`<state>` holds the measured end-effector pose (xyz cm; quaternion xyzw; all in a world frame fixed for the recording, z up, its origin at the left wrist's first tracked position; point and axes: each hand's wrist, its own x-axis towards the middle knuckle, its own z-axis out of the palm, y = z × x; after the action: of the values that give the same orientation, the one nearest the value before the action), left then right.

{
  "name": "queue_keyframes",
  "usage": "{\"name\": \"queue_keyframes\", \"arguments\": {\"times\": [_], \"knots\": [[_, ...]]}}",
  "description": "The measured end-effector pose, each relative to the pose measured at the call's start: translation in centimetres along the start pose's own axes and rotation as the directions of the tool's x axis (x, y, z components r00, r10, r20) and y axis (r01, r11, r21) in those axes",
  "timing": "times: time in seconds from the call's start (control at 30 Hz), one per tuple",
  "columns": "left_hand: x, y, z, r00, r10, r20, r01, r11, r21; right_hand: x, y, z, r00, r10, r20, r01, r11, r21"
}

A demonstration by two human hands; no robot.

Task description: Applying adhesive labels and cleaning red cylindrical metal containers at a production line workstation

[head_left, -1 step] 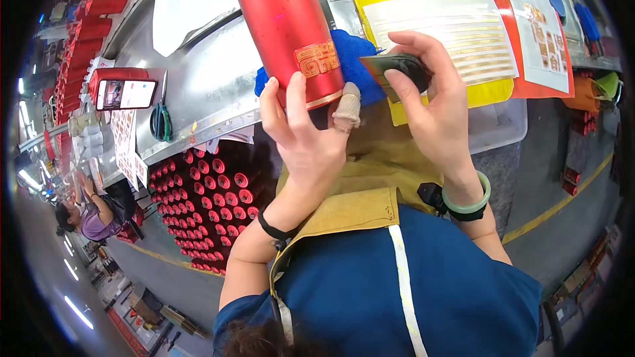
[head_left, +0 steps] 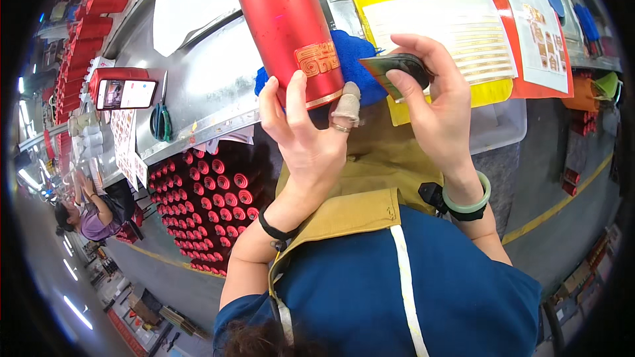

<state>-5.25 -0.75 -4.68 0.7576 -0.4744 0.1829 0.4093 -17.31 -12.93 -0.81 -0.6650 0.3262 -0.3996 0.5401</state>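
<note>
A shiny red metal cylinder (head_left: 281,16) with a gold patterned emblem (head_left: 315,59) near its lower end lies on a blue cloth (head_left: 357,59) on the bench. My left hand (head_left: 309,149) is closed on the cylinder's near end, fingers on its side; the thumb wears a beige fabric finger cover (head_left: 348,102). To the right of the cylinder, apart from it, my right hand (head_left: 440,102) pinches a thin dark scraper (head_left: 397,69) between thumb and fingers. The scraper's flat edge points toward the cylinder.
Sheets with gold stripes (head_left: 440,33) lie on a yellow folder (head_left: 479,94) at the right. Left on the metal bench are a phone (head_left: 127,94) and green-handled scissors (head_left: 160,122). Below stand several red cylinders (head_left: 225,198). Another person (head_left: 99,215) sits far left.
</note>
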Motion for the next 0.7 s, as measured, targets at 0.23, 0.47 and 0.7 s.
{"name": "queue_keyframes", "arguments": {"times": [0.23, 0.47, 0.7], "knots": [[2.1, -2.1, -3.2, 0.989, 0.137, 0.063, -0.134, 0.990, -0.051, -0.2, -0.5, -0.2, 0.917, -0.373, 0.143, 0.398, 0.886, -0.237], [4.1, -2.9, -2.9, 0.954, 0.245, 0.171, -0.252, 0.968, 0.017, -1.1, -0.2, 0.9, 0.827, -0.489, 0.279, 0.558, 0.778, -0.291], [1.9, -4.8, -3.1, 0.985, 0.014, 0.175, 0.021, 0.980, -0.198, -0.9, -0.3, 1.1, 0.778, -0.559, 0.285, 0.626, 0.723, -0.292]]}}
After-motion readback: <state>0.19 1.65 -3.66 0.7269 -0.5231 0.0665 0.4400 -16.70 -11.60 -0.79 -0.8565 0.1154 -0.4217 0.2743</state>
